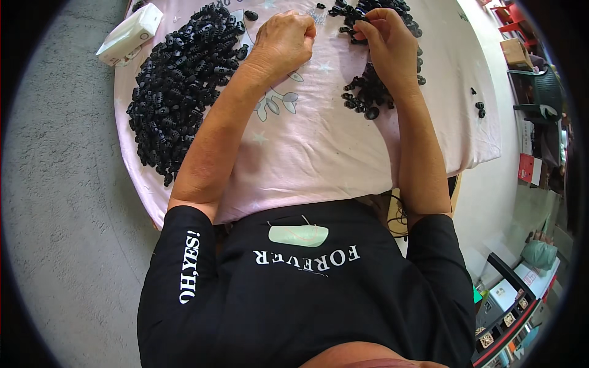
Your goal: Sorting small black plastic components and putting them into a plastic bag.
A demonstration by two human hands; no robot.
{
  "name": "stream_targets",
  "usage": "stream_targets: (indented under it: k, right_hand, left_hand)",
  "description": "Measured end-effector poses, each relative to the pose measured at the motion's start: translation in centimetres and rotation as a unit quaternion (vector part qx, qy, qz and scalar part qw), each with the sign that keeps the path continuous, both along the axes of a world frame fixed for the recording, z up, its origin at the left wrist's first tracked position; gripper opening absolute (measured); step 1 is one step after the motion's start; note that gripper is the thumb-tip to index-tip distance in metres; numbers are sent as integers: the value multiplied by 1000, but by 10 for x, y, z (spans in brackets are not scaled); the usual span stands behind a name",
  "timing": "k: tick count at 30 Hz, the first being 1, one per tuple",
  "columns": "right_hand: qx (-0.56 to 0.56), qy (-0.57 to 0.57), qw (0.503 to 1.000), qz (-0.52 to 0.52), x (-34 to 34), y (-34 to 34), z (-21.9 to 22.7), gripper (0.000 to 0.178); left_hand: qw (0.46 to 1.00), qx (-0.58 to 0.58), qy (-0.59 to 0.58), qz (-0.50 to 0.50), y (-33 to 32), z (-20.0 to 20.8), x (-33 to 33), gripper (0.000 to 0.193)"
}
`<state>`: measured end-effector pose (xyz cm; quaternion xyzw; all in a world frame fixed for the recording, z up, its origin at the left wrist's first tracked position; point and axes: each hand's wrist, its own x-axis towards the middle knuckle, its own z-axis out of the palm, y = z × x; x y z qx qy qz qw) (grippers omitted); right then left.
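Observation:
A large heap of small ribbed black plastic pieces covers the left side of the cloth-covered table. My left hand is closed just right of this heap, fingers curled inward; whatever they hold is hidden. Across from it, my right hand has thumb and fingertips pinched on a small black plastic piece, at the edge of a second heap. That right heap of knobbed black pieces runs beneath and around the hand. Between the hands lies a little cluster of fine silvery bits, too small to make out clearly.
A white tissue pack lies at the table's far left edge. A few loose black pieces rest near the right edge of the pale pink tablecloth. Beyond the table on the right stand a dark chair and a cardboard box.

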<state>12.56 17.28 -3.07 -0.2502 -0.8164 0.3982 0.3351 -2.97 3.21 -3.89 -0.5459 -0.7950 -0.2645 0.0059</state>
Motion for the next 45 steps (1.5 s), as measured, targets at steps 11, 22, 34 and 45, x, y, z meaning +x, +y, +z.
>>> stream_targets:
  k: [11,22,34,45]
  right_hand:
    - [-65,55,996,38,-3,3,-7,16]
    - [-143,56,985,82,-2,10,-14,17]
    - [-278,66,953,104,3,9,-4,21]
    - [-283,66,951,109,3,10,-6,21]
  left_hand:
    - [997,58,50,-3,6,-11,1,17]
    - [998,52,-4,-29,-3,5,9,21]
    - [1000,16,17,-18,-5,11,12,24]
    - [1000,10,26,-10,-3,4,11,22]
